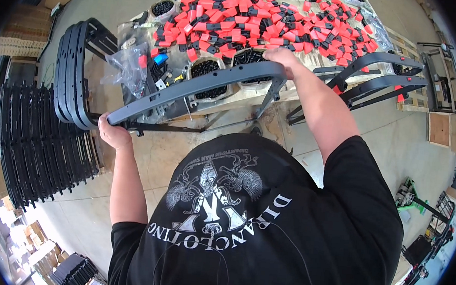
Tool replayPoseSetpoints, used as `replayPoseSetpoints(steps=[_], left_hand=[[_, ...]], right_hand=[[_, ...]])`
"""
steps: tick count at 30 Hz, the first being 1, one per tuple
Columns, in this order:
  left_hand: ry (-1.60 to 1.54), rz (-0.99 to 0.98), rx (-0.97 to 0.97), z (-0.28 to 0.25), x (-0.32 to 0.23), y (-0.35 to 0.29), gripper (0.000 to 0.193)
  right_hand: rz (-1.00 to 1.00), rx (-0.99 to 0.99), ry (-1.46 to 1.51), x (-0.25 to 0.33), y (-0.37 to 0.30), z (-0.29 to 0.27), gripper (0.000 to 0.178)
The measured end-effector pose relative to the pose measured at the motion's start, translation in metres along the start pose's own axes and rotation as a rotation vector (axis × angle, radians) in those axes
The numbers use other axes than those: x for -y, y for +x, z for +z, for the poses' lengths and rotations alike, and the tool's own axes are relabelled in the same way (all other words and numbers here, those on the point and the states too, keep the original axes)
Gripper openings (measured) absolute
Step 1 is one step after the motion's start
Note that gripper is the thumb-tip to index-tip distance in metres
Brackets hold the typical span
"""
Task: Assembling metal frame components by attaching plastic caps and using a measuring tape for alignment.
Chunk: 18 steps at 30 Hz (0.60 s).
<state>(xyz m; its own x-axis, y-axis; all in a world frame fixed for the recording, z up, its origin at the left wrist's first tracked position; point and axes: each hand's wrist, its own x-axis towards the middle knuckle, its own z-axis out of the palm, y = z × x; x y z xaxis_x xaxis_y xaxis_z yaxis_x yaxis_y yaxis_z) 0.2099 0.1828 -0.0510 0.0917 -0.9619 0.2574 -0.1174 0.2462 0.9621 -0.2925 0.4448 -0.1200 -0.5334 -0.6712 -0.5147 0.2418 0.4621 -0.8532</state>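
Both of my hands hold a black metal frame (206, 80) with rounded corners and small holes along its bar, tilted in front of my body. My left hand (114, 133) wraps round its lower left end. At the upper right corner, my right hand (286, 62) is closed over the bar, close to the table edge. Behind the bar stand tubs of black bolts (207, 70), partly hidden by it. A large heap of red and black pieces (248, 21) covers the table beyond.
To the left stand several upright black frames (74, 71) and a tall stack of black metal parts (38, 143). More black frames (377, 82) lean against the table's right side. A clear plastic bag (129, 70) lies at the table's left. A wooden pallet (413, 101) sits at right.
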Motion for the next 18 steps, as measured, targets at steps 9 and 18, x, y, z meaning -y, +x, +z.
replayPoseSetpoints(steps=[9, 18], left_hand=[[0.075, 0.092, 0.05, -0.003, 0.002, -0.001, 0.045], [0.034, 0.103, 0.035, -0.009, 0.004, -0.006, 0.044]], right_hand=[[-0.235, 0.214, -0.709, -0.005, 0.01, -0.005, 0.038], [-0.593, 0.353, -1.336, 0.011, -0.013, 0.013, 0.028]])
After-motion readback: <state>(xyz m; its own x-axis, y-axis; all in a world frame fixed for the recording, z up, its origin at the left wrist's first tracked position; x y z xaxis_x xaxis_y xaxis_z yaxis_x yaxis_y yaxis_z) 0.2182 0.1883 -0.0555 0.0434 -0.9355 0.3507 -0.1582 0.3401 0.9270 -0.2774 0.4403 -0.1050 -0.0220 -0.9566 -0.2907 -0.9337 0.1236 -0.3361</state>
